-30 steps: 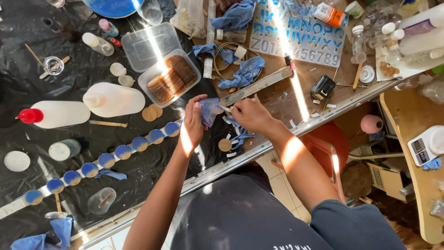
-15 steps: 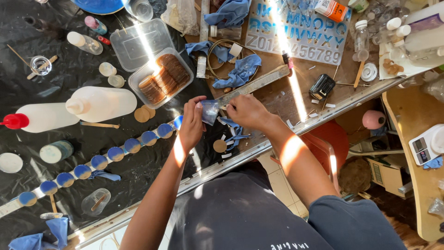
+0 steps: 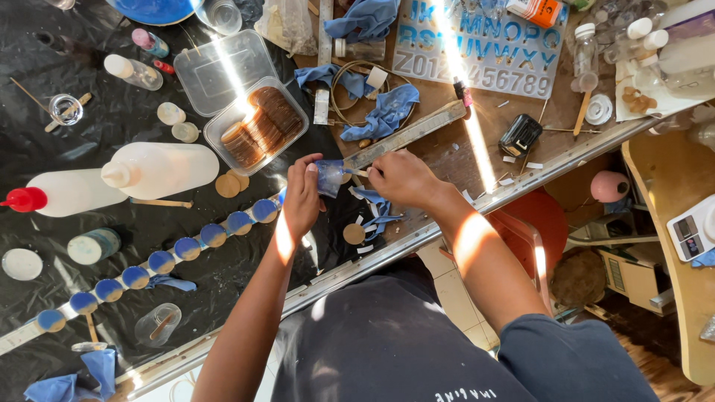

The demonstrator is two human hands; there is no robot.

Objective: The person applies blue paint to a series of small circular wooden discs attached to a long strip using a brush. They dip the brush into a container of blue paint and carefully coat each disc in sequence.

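Observation:
My left hand holds a small clear cup with blue liquid above the table edge. My right hand pinches a thin stick whose tip reaches into that cup. Just under the hands lie a round wooden disc and scraps of blue cloth. A long row of blue-topped round discs runs diagonally left from my left hand across black plastic sheeting.
Two white squeeze bottles lie at left, one with a red cap. A clear tub of brown discs sits behind the hands. A light blue letter mould, a long flat bar and blue rags lie further back.
Both hands have shifted slightly toward the table's far side, staying together on the small cup. The view has drifted a little; the table items stay put.

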